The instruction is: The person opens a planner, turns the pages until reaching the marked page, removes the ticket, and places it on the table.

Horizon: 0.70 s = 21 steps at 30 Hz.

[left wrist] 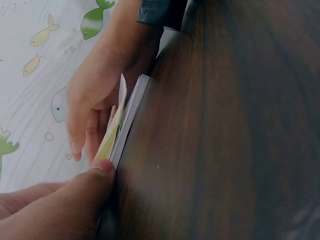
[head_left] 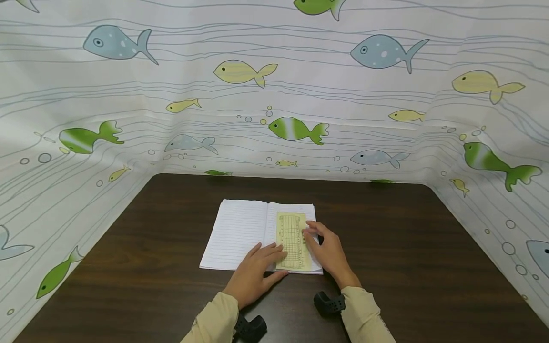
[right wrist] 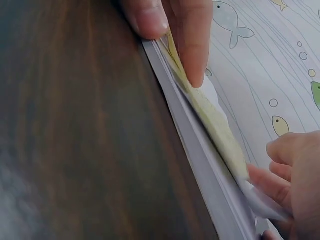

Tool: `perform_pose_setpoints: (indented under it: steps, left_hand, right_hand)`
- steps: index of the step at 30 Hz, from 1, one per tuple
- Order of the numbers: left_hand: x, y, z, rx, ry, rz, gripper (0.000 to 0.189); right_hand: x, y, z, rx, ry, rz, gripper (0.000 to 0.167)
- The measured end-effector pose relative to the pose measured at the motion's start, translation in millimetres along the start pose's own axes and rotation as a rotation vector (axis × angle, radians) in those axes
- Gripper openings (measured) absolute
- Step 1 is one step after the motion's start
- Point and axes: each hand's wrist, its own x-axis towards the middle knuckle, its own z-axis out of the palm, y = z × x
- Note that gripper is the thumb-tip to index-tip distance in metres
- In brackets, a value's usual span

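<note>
An open lined notebook (head_left: 242, 228) lies on the table with a yellow printed slip (head_left: 293, 240) on its right page. The left hand (head_left: 260, 271) rests over the slip's lower left part, fingers extended. Its thumb (left wrist: 95, 175) lies at the notebook's near edge. At the right side, the right hand (head_left: 328, 250) holds the notebook's page edge with bent fingers beside the slip. That page's edge (right wrist: 260, 202) is raised from the pages below, and the slip (right wrist: 215, 127) bends along with it. Part of the right thumb is hidden.
The dark wooden table (head_left: 150, 247) extends around the notebook. Behind it and at both sides stands a white sheet with printed fish (head_left: 296, 128). Black wrist devices (head_left: 329, 303) sit below both hands, by the light sleeves (head_left: 364, 309).
</note>
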Motion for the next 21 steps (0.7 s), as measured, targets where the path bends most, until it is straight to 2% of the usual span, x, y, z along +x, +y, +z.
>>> perform_pose_setpoints:
  steps: [5, 9, 14, 21]
  left_hand:
    - [1.2, -0.6, 0.7, -0.027, -0.011, 0.02, 0.036]
    - [1.7, -1.2, 0.9, -0.045, 0.006, 0.022, 0.027]
    - [1.3, -2.6, 0.2, -0.084, 0.082, 0.035, 0.021]
    - [-0.3, -0.6, -1.2, -0.194, 0.204, 0.014, 0.029]
  right_hand:
    - [-0.4, -0.7, 0.2, 0.034, 0.003, 0.006, 0.04]
    - [0.1, 0.5, 0.7, 0.029, 0.01, 0.007, 0.039]
    - [1.2, 1.4, 0.5, 0.01, 0.039, 0.011, 0.041]
    - [2.9, 1.9, 1.0, 0.019, 0.075, 0.023, 0.043]
